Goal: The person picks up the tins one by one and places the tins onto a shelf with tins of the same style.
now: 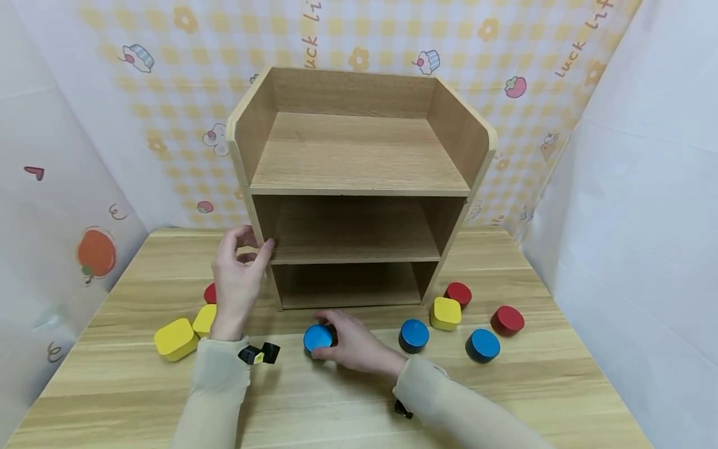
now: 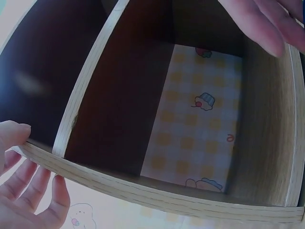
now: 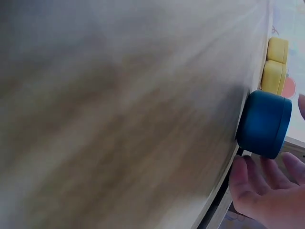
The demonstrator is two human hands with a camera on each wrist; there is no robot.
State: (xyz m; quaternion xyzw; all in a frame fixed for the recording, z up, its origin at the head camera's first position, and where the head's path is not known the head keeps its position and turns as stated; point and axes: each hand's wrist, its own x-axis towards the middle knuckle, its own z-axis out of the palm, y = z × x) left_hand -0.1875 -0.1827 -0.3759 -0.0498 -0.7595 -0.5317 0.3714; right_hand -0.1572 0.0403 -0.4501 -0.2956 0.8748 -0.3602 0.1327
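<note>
My left hand [image 1: 241, 274] holds the left side panel of a wooden shelf unit [image 1: 359, 156]. In the left wrist view the thumb lies inside the panel edge and the fingers outside it. In front of the shelf, my right hand [image 1: 359, 343] has its thumb and fingers curled round a blue round block [image 1: 317, 337] standing on the table. The right wrist view shows this blue block [image 3: 264, 124] upright, with fingertips [image 3: 243, 171] close against its side; the thumb is mostly out of frame. All visible shelf compartments hold nothing.
To the right stand two blue round blocks [image 1: 414, 335] [image 1: 483, 345], two red round blocks [image 1: 458, 294] [image 1: 507, 320] and a yellow rounded-square block [image 1: 445, 313]. Two yellow blocks [image 1: 176, 339] and a partly hidden red one [image 1: 210, 294] lie left. Patterned cloth [image 1: 185, 112] hangs behind.
</note>
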